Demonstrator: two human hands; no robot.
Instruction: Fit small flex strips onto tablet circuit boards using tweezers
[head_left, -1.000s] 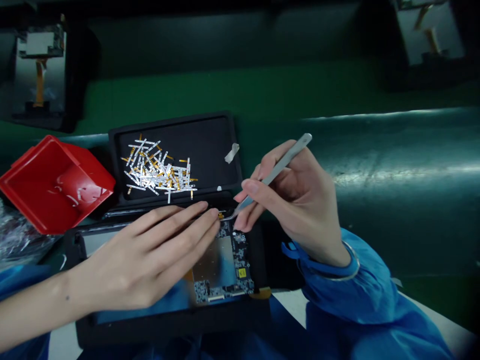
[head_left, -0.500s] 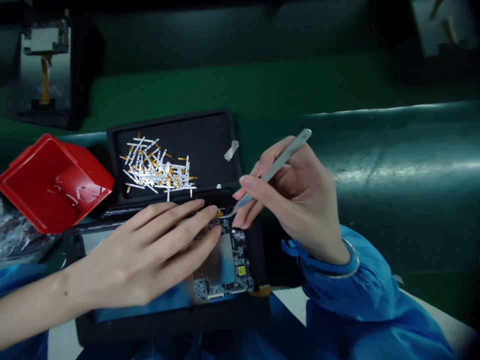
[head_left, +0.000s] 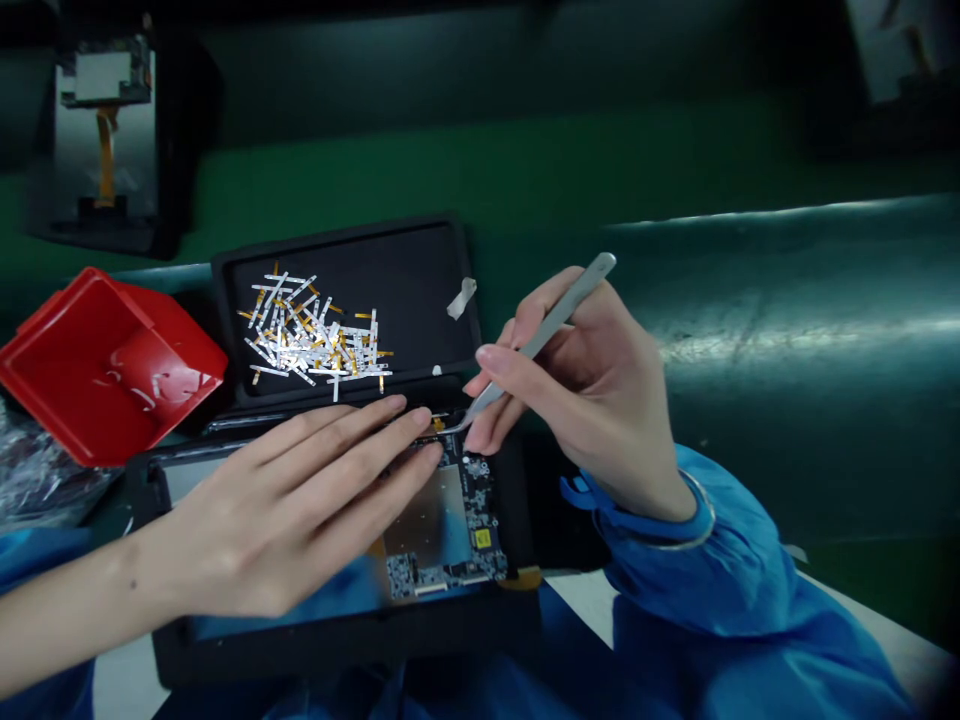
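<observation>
My right hand (head_left: 577,370) grips a pair of metal tweezers (head_left: 559,315) with a bent tip. That tip touches the upper edge of a circuit board (head_left: 480,500), beside a small yellow flex connector (head_left: 439,425). The board belongs to an opened tablet-like device (head_left: 315,590) in a black tray. Lying over the device, my left hand (head_left: 300,510) has its fingers stretched out, and the fingertips rest close to the tweezer tip. Whatever lies under those fingers is hidden.
Behind the device, a black foam tray (head_left: 420,290) bears a heap of white-and-orange flex strips (head_left: 322,335). A red bin (head_left: 112,370) stands at the left above plastic wrap (head_left: 45,480). Another opened device (head_left: 105,140) sits on the green belt at the far left.
The tweezers and my right hand have shifted very slightly left. On the belt, the far-left device has moved a little to the right. My left hand stays nearly still.
</observation>
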